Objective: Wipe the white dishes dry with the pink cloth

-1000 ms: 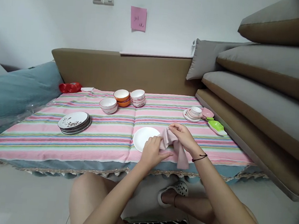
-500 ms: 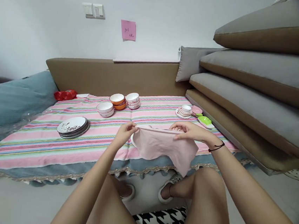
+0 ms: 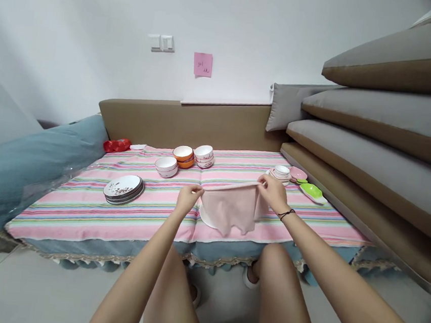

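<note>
A pale pink cloth hangs stretched between my two hands above the front of the striped cover. My left hand pinches its upper left corner. At the upper right, my right hand grips the cloth between thumb and fingers. Behind the cloth, part of a white plate shows at its lower left; the cloth hides the rest. Beyond my right hand sits a small stack of dishes, with a white bowl on top.
Patterned plates are stacked at the left. White bowls, orange bowls and more white bowls stand towards the back. A green dish and a pink dish lie right, beside piled cushions.
The cloth now hangs down from its top edge, pulled straighter between my hands. My right hand has turned upward and grips nearer the corner. The camera view has shifted.
</note>
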Demonstrator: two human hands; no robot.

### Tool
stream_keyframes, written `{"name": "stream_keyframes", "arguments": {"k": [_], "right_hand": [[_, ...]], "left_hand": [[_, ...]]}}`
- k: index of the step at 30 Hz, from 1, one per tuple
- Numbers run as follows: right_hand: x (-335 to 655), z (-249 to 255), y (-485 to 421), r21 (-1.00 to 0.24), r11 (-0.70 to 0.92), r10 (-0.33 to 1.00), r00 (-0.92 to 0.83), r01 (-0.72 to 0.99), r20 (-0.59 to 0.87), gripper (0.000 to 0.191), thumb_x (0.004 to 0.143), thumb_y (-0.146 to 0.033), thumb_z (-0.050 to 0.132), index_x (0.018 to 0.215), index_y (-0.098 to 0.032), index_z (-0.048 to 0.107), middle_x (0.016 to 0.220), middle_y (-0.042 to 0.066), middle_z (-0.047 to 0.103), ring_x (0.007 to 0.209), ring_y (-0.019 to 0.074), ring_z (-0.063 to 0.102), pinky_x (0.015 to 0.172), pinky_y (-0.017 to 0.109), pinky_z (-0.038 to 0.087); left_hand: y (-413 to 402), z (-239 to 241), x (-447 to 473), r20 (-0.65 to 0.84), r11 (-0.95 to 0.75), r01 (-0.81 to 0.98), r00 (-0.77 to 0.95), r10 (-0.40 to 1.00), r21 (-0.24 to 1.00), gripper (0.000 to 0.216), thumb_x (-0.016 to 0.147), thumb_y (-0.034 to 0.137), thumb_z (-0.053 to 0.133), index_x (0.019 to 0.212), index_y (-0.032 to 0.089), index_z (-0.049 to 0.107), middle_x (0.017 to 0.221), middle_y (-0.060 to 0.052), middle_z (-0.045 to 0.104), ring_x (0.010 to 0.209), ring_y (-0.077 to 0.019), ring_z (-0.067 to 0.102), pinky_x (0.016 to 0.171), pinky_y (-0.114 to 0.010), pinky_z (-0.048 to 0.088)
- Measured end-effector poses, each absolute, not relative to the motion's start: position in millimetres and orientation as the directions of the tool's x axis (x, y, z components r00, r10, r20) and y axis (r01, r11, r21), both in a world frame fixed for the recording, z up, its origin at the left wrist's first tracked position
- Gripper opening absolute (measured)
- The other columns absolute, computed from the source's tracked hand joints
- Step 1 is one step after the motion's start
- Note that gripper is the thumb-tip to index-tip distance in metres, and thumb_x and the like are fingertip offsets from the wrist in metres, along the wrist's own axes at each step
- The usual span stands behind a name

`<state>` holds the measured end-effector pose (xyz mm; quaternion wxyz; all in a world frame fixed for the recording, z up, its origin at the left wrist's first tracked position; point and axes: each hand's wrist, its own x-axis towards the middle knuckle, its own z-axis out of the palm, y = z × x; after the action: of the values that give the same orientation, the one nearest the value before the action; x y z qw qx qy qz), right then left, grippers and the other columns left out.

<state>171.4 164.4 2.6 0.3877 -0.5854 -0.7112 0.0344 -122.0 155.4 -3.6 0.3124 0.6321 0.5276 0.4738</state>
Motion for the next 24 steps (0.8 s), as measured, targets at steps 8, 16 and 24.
{"name": "stream_keyframes", "arguments": {"k": [8, 16, 24], "right_hand": [[167.5, 10.1, 166.7, -0.382, 0.613, 0.528, 0.001, 0.692, 0.849, 0.014, 0.075, -0.010, 0.047, 0.078, -0.020, 0.056, 0.081, 0.004, 0.058, 0.082, 0.0204, 0.055, 0.075, 0.033, 0.043], [154.4, -148.4, 123.8, -0.745, 0.391, 0.915, -0.143, 0.541, 0.377, 0.020, 0.073, -0.013, 0.045, 0.070, -0.020, 0.064, 0.097, 0.009, 0.064, 0.096, 0.0221, 0.059, 0.087, 0.037, 0.045], [144.6, -127.8, 150.2, -0.744, 0.366, 0.930, -0.202, 0.560, 0.306, 0.022, 0.082, -0.029, 0.052, 0.090, -0.019, 0.070, 0.105, 0.010, 0.067, 0.103, 0.0245, 0.060, 0.096, 0.041, 0.043]], "left_hand": [[174.9, -1.4, -123.1, 0.379, -0.346, 0.214, -0.140, 0.915, 0.913, 0.030, 0.075, 0.042, 0.060, 0.088, 0.015, 0.067, 0.087, -0.007, 0.069, 0.082, -0.0185, 0.064, 0.070, -0.029, 0.052], [125.5, -127.2, -139.5, 0.117, -0.065, 0.309, -0.151, 0.982, 0.949, 0.010, 0.064, 0.013, 0.060, 0.066, 0.016, 0.069, 0.077, -0.008, 0.072, 0.079, -0.0230, 0.066, 0.083, -0.042, 0.050], [82.3, -11.3, -104.3, 0.216, -0.233, 0.194, 0.104, 0.971, 0.953, 0.022, 0.078, 0.011, 0.053, 0.089, 0.019, 0.071, 0.103, -0.008, 0.070, 0.102, -0.0216, 0.062, 0.094, -0.037, 0.046]]}}
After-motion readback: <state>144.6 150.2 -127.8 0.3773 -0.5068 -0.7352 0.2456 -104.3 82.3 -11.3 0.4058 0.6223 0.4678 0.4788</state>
